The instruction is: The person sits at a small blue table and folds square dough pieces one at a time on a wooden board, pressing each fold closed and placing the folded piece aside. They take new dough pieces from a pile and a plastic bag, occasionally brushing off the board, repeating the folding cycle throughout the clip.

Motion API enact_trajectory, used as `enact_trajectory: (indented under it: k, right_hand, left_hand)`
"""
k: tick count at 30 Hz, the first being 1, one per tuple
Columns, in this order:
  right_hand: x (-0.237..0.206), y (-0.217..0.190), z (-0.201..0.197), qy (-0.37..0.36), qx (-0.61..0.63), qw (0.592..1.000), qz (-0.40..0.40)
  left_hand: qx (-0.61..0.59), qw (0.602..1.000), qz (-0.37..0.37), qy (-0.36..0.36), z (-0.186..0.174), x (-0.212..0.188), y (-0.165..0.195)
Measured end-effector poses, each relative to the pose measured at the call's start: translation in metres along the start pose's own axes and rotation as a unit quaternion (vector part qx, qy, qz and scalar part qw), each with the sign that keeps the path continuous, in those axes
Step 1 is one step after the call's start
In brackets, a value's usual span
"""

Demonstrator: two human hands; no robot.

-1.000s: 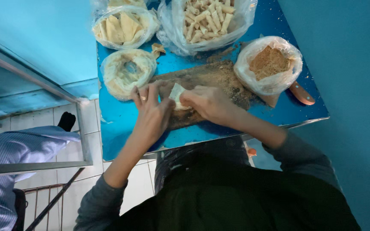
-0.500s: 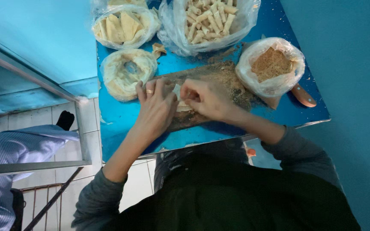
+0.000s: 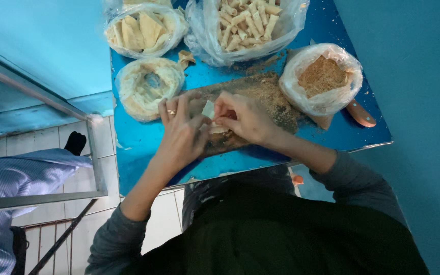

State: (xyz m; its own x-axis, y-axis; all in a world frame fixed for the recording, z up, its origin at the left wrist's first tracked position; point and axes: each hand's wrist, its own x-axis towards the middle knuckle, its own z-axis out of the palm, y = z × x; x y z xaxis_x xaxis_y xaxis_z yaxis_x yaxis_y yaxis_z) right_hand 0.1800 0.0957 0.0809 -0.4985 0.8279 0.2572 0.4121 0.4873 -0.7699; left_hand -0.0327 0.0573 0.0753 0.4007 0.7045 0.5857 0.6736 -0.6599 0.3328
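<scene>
My left hand (image 3: pixel 182 132), a ring on one finger, and my right hand (image 3: pixel 243 118) meet over a crumb-strewn wooden board (image 3: pixel 276 99) on a small blue table (image 3: pixel 133 147). Between the fingertips of both hands sits a pale, thin piece of dough wrapper (image 3: pixel 209 109), partly folded. The palms hide most of it and whatever lies inside the fold.
Clear bags line the table: rolled pale pastries (image 3: pixel 245 23) at the top, flat folded wrappers (image 3: pixel 141 30) top left, a ring-shaped stack of wrapper strips (image 3: pixel 148 86), brown crumb filling (image 3: pixel 324 79) on the right. A wooden knife handle (image 3: pixel 361 114) pokes out beneath. Another person's striped sleeve (image 3: pixel 21 175) is at the left, past a metal rail (image 3: pixel 93 153).
Both hands stayed together on the wrapper over the board; the fingers shifted slightly, working the fold. The bags and table did not move.
</scene>
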Motion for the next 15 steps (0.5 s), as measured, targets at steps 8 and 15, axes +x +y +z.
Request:
enact_trajectory:
  k: [8, 15]
  right_hand:
    - [-0.023, -0.002, 0.011, 0.065, -0.174, 0.968, -0.165]
    - [-0.013, 0.000, 0.005, 0.051, -0.155, 0.982, -0.093]
  left_hand:
    - [-0.002, 1.000, -0.010, 0.002, 0.006, 0.001, -0.003]
    - [-0.018, 0.999, -0.032, 0.027, 0.008, -0.001, 0.000]
